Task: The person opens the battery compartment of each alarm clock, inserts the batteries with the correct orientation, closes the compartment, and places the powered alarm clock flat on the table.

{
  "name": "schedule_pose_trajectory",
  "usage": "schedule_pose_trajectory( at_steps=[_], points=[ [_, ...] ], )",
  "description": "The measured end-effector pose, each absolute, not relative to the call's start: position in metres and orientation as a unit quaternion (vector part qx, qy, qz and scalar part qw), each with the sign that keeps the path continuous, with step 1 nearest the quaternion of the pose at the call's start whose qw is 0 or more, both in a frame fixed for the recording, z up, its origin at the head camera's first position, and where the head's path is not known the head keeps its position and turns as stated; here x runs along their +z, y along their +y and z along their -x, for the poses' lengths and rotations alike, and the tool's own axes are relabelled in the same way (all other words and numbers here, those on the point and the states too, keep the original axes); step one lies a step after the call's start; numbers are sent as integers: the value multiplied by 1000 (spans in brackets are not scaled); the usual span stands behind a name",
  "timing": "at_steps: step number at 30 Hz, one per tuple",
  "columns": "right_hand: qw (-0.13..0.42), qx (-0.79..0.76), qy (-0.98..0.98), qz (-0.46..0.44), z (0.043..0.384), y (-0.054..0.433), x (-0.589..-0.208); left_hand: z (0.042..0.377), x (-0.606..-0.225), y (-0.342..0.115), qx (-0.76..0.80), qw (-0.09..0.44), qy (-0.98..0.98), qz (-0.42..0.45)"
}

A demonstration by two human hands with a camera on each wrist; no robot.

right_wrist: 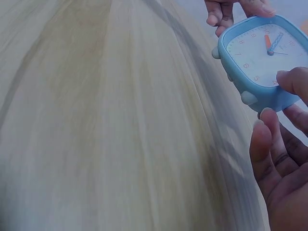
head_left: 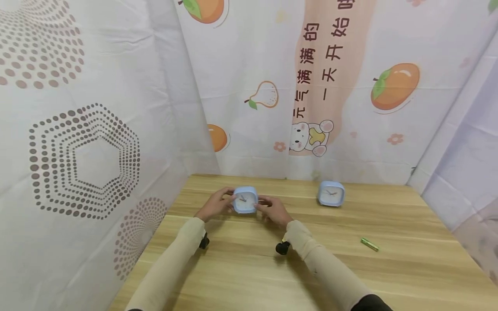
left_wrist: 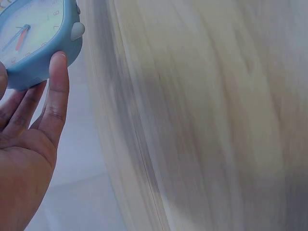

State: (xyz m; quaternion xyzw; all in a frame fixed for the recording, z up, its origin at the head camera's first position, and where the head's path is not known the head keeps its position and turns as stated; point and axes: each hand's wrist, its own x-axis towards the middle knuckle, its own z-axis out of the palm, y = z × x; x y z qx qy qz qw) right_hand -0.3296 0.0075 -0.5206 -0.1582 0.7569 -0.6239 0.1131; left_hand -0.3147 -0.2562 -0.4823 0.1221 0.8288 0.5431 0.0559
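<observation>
Between my two hands is a light blue alarm clock (head_left: 245,201) with rounded corners, a white dial and an orange hand on its face. My left hand (head_left: 218,203) grips its left side, thumb at the front edge and fingers around the side and back. On the opposite side my right hand (head_left: 274,210) holds it, its thumb over the dial's edge in the right wrist view. Small rounded feet and knobs show on the clock's casing (right_wrist: 269,94). A second blue clock (head_left: 331,193) stands upright further right on the table.
A small green battery (head_left: 369,244) lies on the wooden table (head_left: 241,272) at the right. Behind the table hangs a white curtain (head_left: 249,147) printed with fruit and lettering. Another patterned curtain (head_left: 93,242) runs along the left edge.
</observation>
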Motion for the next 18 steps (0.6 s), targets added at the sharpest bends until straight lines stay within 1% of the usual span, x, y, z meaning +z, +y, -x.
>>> schedule_pose_trajectory(
  at_steps=[10,18],
  points=[
    [114,-623,755,169,320,30,-519,304,-481,-239,547,48,821,-160],
    [117,-614,762,169,306,52,-512,294,-477,-222,560,55,805,-190]
  ],
)
